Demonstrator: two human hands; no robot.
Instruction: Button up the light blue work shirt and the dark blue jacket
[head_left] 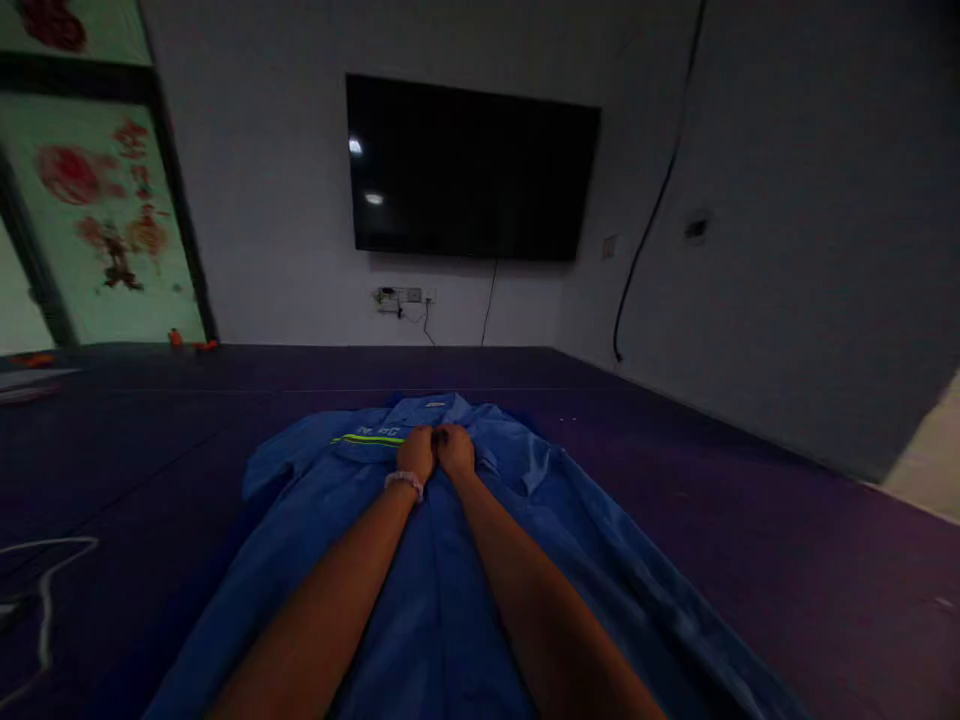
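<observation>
A blue work jacket (540,520) with a yellow-green reflective stripe (367,438) lies spread flat on a dark purple surface (750,520), collar away from me. Both my arms reach out over it. My left hand (417,452), with a pale bracelet at the wrist, and my right hand (454,450) sit side by side at the chest of the jacket just below the collar. Both have their fingers curled closed on the front opening of the jacket. The fingertips are hidden.
A black wall screen (469,170) hangs ahead, with a socket strip (403,297) and cables below it. A window with red paper decorations (97,220) is at the left. A white cord (45,580) lies on the surface at lower left.
</observation>
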